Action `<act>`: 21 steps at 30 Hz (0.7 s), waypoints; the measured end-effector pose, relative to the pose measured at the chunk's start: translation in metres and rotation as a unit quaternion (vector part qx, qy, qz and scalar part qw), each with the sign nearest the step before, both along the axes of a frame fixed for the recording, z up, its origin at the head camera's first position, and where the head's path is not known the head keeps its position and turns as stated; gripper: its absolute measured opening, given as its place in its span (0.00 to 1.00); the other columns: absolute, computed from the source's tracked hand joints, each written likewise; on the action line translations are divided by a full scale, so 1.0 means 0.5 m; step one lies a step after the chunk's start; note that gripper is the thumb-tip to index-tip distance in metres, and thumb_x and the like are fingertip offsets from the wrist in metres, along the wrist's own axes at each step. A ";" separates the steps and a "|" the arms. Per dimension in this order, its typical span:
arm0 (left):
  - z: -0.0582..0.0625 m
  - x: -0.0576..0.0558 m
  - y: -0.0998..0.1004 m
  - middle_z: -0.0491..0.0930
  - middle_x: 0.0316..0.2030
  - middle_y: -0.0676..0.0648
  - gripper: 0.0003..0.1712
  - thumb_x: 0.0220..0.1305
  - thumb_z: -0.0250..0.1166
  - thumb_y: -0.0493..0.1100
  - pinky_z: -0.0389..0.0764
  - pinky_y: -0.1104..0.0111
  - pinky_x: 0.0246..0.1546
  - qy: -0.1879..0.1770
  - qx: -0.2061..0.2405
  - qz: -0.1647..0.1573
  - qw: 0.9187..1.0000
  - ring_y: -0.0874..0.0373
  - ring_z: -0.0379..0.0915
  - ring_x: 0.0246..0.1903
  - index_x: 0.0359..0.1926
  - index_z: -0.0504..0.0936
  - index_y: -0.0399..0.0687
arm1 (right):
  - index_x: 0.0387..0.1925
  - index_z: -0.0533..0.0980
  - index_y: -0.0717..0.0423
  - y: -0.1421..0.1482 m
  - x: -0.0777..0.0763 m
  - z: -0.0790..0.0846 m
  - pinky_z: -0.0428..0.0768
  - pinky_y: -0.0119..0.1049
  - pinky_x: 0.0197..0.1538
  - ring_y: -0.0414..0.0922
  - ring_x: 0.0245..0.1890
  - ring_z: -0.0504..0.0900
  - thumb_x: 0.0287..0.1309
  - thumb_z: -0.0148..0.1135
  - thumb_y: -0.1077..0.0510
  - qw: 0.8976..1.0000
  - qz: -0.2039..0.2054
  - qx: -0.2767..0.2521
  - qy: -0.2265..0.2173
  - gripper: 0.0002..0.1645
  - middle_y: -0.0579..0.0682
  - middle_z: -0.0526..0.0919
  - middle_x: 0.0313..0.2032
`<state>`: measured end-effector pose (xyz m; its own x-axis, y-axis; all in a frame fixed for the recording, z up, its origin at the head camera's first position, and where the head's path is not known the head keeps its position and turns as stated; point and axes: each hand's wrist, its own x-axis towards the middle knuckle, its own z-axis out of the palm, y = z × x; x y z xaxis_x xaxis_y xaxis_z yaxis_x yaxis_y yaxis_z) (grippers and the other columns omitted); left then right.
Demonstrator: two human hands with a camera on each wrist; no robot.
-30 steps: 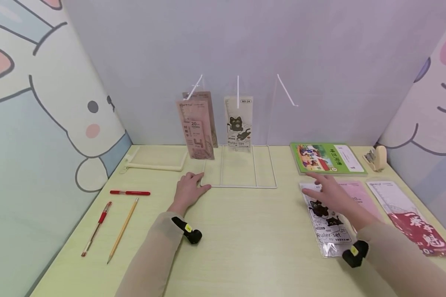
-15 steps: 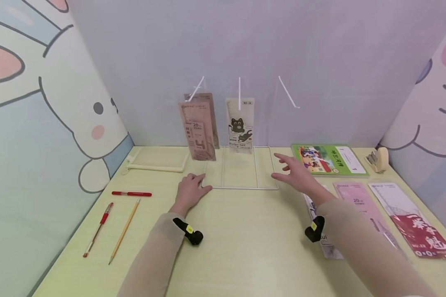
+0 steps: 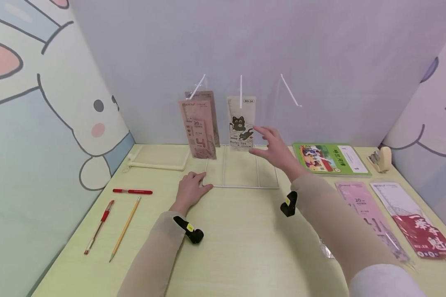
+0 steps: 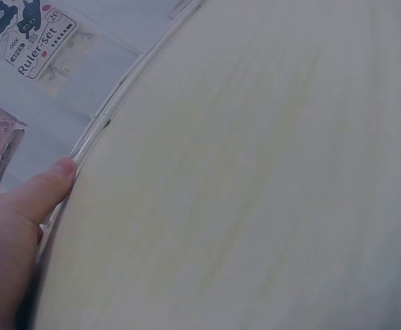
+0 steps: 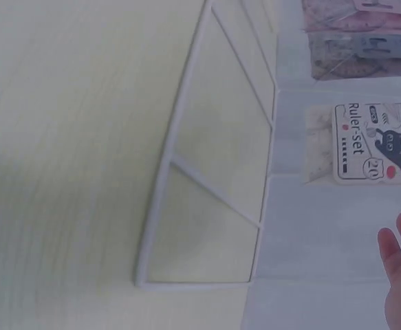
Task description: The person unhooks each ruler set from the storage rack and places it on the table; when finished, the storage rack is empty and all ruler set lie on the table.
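My left hand rests on the table at the front left corner of a white wire display rack, its thumb and index finger about the corner. In the left wrist view the thumb lies along the wire. My right hand reaches over the rack, fingers apart, with nothing held. Its fingertips are right at the right edge of a ruler set pack printed with black cats, which hangs from the middle hook. Pink ruler packs hang from the left hook.
The right hook has no pack. At right lie a pink ruler pack, a red and white one, a green book and a stapler. Pens, a pencil and a pouch lie left.
My right hand has moved left and up, from over the cat ruler pack on the table to the hanging cat ruler pack. My left hand has stayed at the rack's corner.
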<state>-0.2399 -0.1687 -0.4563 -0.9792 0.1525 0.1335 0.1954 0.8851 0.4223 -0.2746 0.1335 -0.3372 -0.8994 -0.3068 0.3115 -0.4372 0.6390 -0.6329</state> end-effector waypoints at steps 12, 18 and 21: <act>-0.002 0.004 0.001 0.71 0.50 0.40 0.37 0.59 0.61 0.63 0.66 0.50 0.50 0.003 -0.002 -0.004 1.000 0.45 0.66 0.47 0.62 0.72 0.47 | 0.68 0.61 0.39 -0.057 -0.024 0.043 0.67 0.53 0.57 0.55 0.62 0.62 0.54 0.66 0.45 0.994 0.005 -0.098 -0.041 0.41 0.49 0.52 0.69; 0.001 0.003 0.000 0.71 0.50 0.40 0.37 0.59 0.60 0.64 0.65 0.50 0.50 0.002 0.002 -0.002 1.000 0.45 0.66 0.48 0.62 0.72 0.47 | 0.69 0.58 0.36 -0.066 -0.029 0.044 0.67 0.55 0.56 0.54 0.62 0.62 0.56 0.64 0.43 0.988 0.005 -0.132 -0.085 0.41 0.48 0.55 0.69; 0.001 0.001 -0.001 0.71 0.51 0.40 0.37 0.59 0.60 0.64 0.65 0.51 0.50 0.000 0.001 -0.002 1.000 0.45 0.66 0.48 0.62 0.72 0.48 | 0.70 0.55 0.34 -0.066 -0.028 0.044 0.67 0.56 0.56 0.55 0.62 0.61 0.55 0.64 0.43 0.984 -0.007 -0.142 -0.103 0.43 0.49 0.53 0.70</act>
<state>-0.2393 -0.1694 -0.4558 -0.9786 0.1561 0.1343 0.1992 0.8831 0.4248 -0.2887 0.1003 -0.3151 -0.9559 -0.2211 0.1932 -0.2731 0.4282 -0.8615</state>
